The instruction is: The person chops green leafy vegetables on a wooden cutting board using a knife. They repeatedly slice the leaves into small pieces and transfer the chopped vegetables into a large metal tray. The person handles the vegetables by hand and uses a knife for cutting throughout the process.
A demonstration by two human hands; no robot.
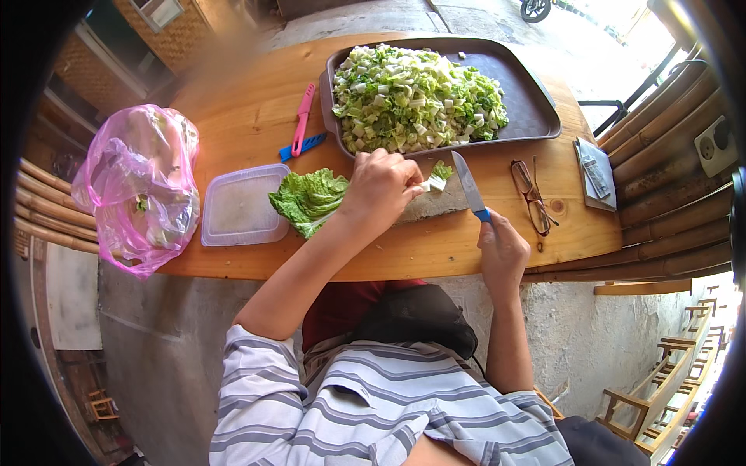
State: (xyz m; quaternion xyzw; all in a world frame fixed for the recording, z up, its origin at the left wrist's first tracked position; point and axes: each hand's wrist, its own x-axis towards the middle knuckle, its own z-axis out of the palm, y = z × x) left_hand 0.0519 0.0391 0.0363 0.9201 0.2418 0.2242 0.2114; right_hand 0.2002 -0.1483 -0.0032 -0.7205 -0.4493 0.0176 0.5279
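Observation:
My left hand (384, 183) bends over the cutting board (440, 203), its fingertips on white pieces of cabbage stalk (432, 184). A larger green cabbage leaf (309, 198) reaches out under that hand to the left. My right hand (505, 244) grips a kitchen knife (471, 185) by its blue handle, the blade pointing up and away at the board's right edge, apart from the cut pieces. Beyond the board, a dark tray (524, 96) bears a big heap of chopped cabbage (417, 99). The left palm and part of the leaf are hidden.
Left of the leaf lies a clear plastic container (245, 207), with a pink plastic bag (140, 186) beyond it. A pink knife (302, 119) rests across a blue sheath (306, 147). Eyeglasses (531, 198) and a notebook (593, 175) lie on the wooden table (373, 265) at right.

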